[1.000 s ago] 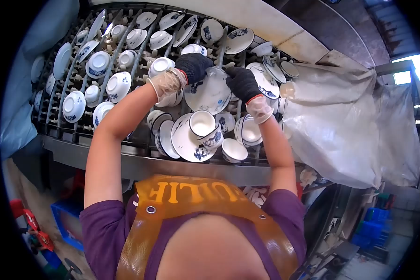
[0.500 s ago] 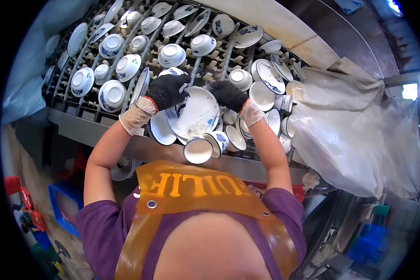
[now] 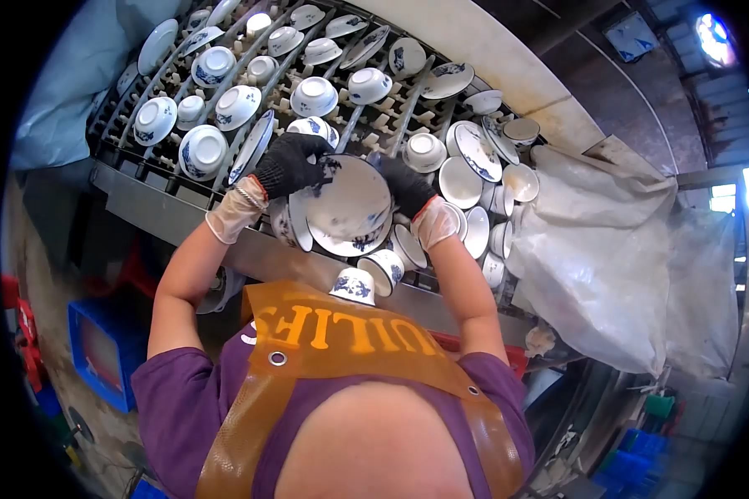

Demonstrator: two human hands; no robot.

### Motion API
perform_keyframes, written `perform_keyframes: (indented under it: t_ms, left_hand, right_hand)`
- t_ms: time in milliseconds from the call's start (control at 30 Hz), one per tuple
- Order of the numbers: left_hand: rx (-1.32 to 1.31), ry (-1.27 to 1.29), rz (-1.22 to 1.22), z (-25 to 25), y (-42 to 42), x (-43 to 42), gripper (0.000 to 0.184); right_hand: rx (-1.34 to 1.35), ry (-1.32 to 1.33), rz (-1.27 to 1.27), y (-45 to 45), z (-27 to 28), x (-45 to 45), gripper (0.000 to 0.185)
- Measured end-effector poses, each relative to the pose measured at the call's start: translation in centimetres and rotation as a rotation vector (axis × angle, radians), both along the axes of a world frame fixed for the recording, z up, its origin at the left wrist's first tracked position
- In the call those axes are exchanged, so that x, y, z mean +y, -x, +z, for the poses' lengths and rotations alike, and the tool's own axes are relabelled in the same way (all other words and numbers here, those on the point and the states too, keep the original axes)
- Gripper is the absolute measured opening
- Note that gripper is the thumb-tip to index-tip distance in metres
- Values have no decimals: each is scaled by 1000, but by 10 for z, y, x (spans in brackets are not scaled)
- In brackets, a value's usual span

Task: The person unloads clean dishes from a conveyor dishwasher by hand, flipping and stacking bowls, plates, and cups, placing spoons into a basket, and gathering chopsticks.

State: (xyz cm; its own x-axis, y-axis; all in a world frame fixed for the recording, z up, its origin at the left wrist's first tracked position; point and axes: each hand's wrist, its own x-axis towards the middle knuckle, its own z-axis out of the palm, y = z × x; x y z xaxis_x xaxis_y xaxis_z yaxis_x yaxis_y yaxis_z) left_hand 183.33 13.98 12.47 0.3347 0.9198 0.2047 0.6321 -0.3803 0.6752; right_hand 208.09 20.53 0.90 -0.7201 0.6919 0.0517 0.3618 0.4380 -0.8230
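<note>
Plate [image 3: 349,200] is being gripped by its sides between the left hand [image 3: 287,166] and right hand [image 3: 404,187], over a lower plate [image 3: 334,243]. Its handling seems unfinished; beyond, spaced bowls [image 3: 203,153] are being held upside down by the rack [image 3: 405,116].

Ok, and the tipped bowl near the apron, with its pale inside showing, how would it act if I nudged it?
It would probably roll or swing, since the tipped bowl has a round rim and curved wall. Expect it stiff and perhaps slippery, given its glossy, ceramic-looking surface. Knocking the neighbouring patterned cup could chip either one.
</note>
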Motion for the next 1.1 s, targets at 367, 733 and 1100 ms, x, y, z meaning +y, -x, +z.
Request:
perform_keyframes:
  t_ms: [367,733,1100]
  left_hand:
    - [147,-15,0,-9,-18,3,18]
    - [294,-94,101,3,-34,-3,11]
    - [-185,159,146,26,2,34,19]
  right_hand:
    - [141,289,-325,-15,96,-57,21]
    - [-299,-256,-282,18,100,-54,26]
    - [-65,-688,-669,-49,153,-18,18]
